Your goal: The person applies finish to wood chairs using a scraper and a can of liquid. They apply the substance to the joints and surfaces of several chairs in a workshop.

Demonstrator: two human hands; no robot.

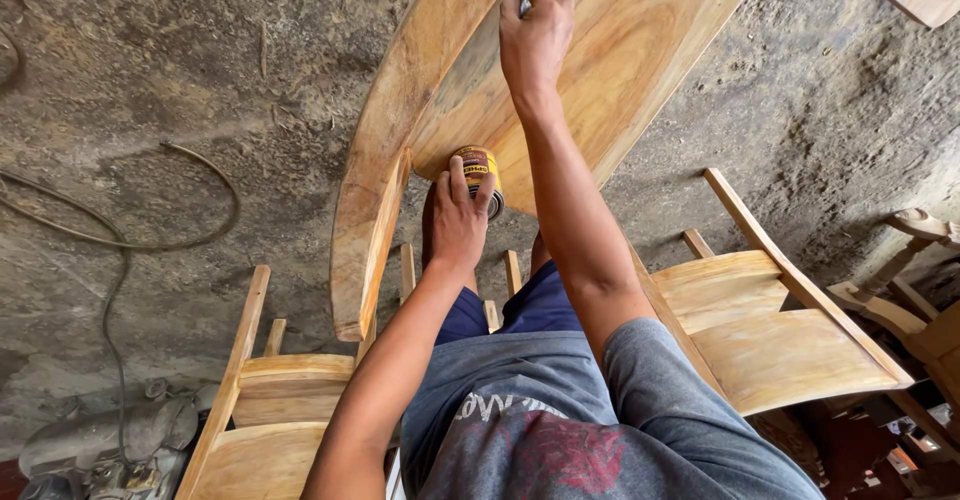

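1. Nearest the camera is the person's grey printed T-shirt (560, 430), with both bare forearms reaching forward and down from it.
2. The left hand (458, 222) is wrapped around a small round yellow-and-dark metal tin (480, 172), fingers curled over its side, holding it just below the lower edge of a curved pale wooden chair panel (620, 70).
3. The right hand (535, 35) reaches further out, fingers pinched closed on something small pressed against the panel's face; what it grips is mostly hidden, so I cannot tell what it is.
4. The panel's long axis runs diagonally, from lower left beside the tin up to the upper right. The right hand sits on its upper middle; the tin lies directly back toward the body from it, so the left hand is the nearer one to the tin.
5. Unfinished pale wooden chairs stand at lower left (260, 410) and at right (770, 330).
6. Beyond lie a dusty grey concrete floor (250, 80), a thin cable (190, 220) and a grey power tool (100, 440).
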